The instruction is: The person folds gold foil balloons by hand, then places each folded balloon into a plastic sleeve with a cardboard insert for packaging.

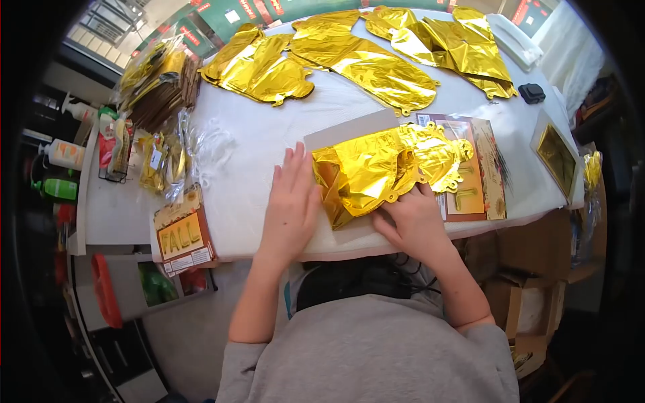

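Observation:
A folded gold foil balloon [363, 171] lies in front of me on a grey-white card [353, 127]. My left hand [293, 201] rests flat at the card's left side, fingers stretched out and holding nothing. At the foil's lower right edge is my right hand [413, 218], its fingers curled and pinching the edge, the fingertips partly hidden by foil. Small gold loops and a crumpled foil end [440, 151] stretch to the right, over a printed balloon package [494, 168].
Several flat gold foil balloons [369, 67] lie along the far side of the white table [248, 221]. A pile of packages [158, 87] stands at left, near a "FALL" package [181, 235]. A small black box [531, 93] and a gold-windowed frame [557, 154] are at right.

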